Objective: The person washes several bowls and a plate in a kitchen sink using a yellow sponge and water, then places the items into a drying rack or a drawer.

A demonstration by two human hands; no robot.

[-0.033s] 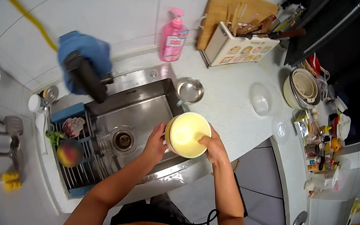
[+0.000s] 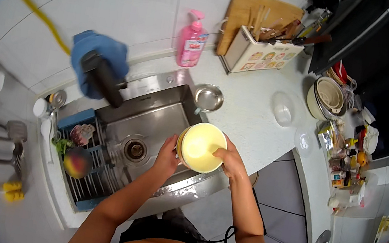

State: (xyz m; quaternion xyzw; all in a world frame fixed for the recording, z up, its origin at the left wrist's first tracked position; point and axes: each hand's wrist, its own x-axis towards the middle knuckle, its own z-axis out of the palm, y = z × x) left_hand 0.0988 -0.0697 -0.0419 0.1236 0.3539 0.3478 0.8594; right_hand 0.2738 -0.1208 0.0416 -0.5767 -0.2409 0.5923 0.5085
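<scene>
Between my hands, over the sink's right front corner, is a round yellow bowl (image 2: pixel 203 146) tilted so that its smooth inside faces up toward me. Its outer side shows a darker band at the left. My left hand (image 2: pixel 167 156) grips that left side, with the fingers partly hidden behind it. On the right, my right hand (image 2: pixel 232 161) pinches the rim, its thumb pressed on the inner wall and the other fingers out of sight underneath. Just beyond the bowl, a small metal bowl (image 2: pixel 208 98) sits on the counter by the sink's edge.
The steel sink (image 2: pixel 153 120) has a black faucet (image 2: pixel 101 76) draped with a blue cloth (image 2: pixel 82 51). A drying rack (image 2: pixel 91 184) spans its left side. Behind stand a pink pump bottle (image 2: pixel 192 44) and a utensil holder (image 2: pixel 262 55). A clear plastic container (image 2: pixel 283 109) lies right.
The view has shifted slightly, so the sink and counter appear a little farther right. Both hands keep the same hold on the yellow bowl.
</scene>
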